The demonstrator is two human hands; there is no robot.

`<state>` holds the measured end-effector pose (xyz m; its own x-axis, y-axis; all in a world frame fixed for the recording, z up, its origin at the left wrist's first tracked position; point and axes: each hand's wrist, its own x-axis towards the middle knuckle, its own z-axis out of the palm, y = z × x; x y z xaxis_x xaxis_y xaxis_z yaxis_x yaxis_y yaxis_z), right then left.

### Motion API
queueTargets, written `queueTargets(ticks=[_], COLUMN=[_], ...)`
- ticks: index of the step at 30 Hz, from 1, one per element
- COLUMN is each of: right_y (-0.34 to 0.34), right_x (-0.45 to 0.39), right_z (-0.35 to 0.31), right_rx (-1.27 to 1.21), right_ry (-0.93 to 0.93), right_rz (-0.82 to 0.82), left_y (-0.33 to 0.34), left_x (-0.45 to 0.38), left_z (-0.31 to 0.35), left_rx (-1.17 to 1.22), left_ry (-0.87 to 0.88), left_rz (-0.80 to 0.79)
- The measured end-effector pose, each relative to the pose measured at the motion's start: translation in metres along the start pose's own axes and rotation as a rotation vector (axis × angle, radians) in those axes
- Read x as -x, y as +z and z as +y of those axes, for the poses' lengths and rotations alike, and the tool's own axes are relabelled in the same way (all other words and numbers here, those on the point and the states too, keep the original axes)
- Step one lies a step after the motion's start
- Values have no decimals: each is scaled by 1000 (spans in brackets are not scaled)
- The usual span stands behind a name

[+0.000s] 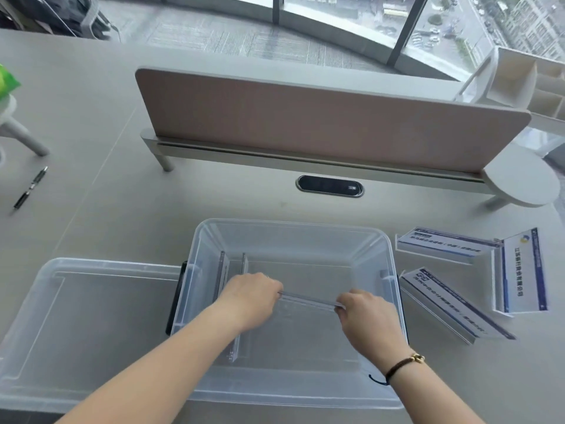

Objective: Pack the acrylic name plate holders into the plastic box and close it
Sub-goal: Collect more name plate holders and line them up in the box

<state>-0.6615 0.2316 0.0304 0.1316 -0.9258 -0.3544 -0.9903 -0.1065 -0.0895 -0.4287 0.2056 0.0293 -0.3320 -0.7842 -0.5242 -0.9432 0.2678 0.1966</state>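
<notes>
The clear plastic box [293,229] stands open on the desk in front of me. Inside it, my left hand [249,296] and my right hand [363,315] each grip one end of an acrylic name plate holder [308,299], held edge-up above the box floor. Two more holders [224,272] stand on edge against the box's left wall. The lid [85,325] lies flat to the left of the box. Three holders with blue-and-white printed cards lie on the desk to the right: one far [440,244], one near [452,304], one at the far right [521,270].
A pink desk divider [321,120] runs across the back, with a black cable port [330,186] in front of it. A pen [30,186] lies at the far left. A round white shelf [522,179] sticks out at the right.
</notes>
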Motion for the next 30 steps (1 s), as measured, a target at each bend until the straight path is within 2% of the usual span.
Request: queueTargets(ticks=[7,12,14,18,21,25,30], right_y=[29,25,21,19,21,23,25], right_x=[-1,-1,-3,-9,-13,-14,-11], right_z=[-6,-10,-13,-21,-25,-35,-49], right_rx=[15,-20,-114,-416,-577,-693,-887], right_ry=[75,18,0,42,70,94,183], right_rz=[-34,-96,-145,-285,-343,-431,-483], left_y=[18,11,6,-2,-5,3,18], left_x=[-12,-11,-5,14,33,57,65], left_z=[2,-5,-12,-43,-74,-100,-98], left_rx=[42,-11,15,11,-18,213,674], left_ry=[-8,9,26,69,-82,-295,-397], left_rz=[18,51,141,489,546,467,345])
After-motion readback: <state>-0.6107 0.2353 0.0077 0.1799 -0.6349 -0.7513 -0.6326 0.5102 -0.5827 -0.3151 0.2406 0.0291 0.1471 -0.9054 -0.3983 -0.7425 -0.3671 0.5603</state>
